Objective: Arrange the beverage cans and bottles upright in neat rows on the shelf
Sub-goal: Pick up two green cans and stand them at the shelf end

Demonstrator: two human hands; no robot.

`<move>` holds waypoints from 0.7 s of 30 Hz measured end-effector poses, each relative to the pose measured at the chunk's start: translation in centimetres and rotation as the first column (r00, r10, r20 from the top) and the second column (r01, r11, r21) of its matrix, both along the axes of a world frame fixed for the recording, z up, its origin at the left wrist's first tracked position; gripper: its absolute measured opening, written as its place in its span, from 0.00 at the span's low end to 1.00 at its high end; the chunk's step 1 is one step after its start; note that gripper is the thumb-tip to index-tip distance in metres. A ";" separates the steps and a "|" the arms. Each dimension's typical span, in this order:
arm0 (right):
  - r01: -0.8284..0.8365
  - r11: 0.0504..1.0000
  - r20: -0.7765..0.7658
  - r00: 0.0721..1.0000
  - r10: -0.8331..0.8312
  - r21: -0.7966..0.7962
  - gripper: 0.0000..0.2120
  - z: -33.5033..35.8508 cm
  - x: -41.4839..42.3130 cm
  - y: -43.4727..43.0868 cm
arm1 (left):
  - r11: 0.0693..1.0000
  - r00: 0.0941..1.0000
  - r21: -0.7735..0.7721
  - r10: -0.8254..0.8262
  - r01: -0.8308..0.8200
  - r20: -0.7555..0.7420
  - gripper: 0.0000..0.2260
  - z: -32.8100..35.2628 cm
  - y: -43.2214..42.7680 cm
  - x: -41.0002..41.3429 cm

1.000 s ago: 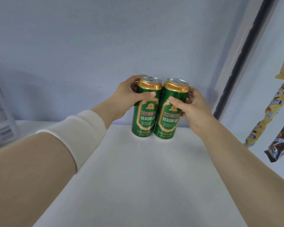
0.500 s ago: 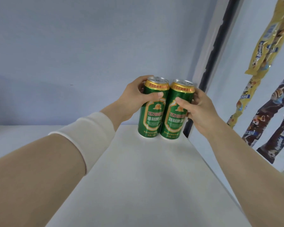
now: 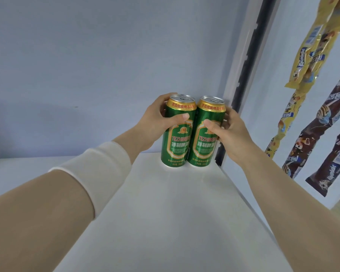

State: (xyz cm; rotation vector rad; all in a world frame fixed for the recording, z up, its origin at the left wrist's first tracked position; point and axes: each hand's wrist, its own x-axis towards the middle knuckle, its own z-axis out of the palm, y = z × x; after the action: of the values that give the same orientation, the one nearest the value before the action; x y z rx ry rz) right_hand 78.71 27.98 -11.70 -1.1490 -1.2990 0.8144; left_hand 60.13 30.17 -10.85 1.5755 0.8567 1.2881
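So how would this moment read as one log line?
left hand: grips left can | right hand: grips right can | both upright, touching, at back right of shelf

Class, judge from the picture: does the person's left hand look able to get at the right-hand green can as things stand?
Probably not directly: the left hand grips the left-hand can, which stands between it and the right-hand can, and the right hand grips that one.
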 end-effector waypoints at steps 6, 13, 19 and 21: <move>0.039 0.999 0.054 0.998 -0.040 0.020 0.30 -0.3 -0.1 -0.1 | 1.000 0.998 -0.009 0.003 -0.003 -0.066 0.30 -0.1 -0.4 0.3; 0.026 0.999 0.068 0.997 -0.024 -0.031 0.32 0.2 -0.8 -0.6 | 0.997 0.979 -0.075 0.015 -0.030 -0.202 0.40 0.8 -1.7 0.7; 0.218 0.973 0.173 0.964 -0.203 -0.074 0.40 -0.3 -1.0 -2.8 | 0.986 0.918 -0.061 0.118 -0.152 -0.379 0.41 0.4 -4.6 0.0; 0.300 0.950 0.301 0.917 -0.263 -0.086 0.44 -0.8 -1.0 -4.2 | 0.979 0.780 0.046 0.184 -0.196 -0.598 0.38 0.4 -6.3 -0.7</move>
State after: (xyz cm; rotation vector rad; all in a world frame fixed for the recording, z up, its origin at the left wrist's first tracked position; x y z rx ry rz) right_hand 77.75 23.76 -12.49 -1.5642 -1.2854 0.5373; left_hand 59.38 23.85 -10.46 1.9598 1.4517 0.8956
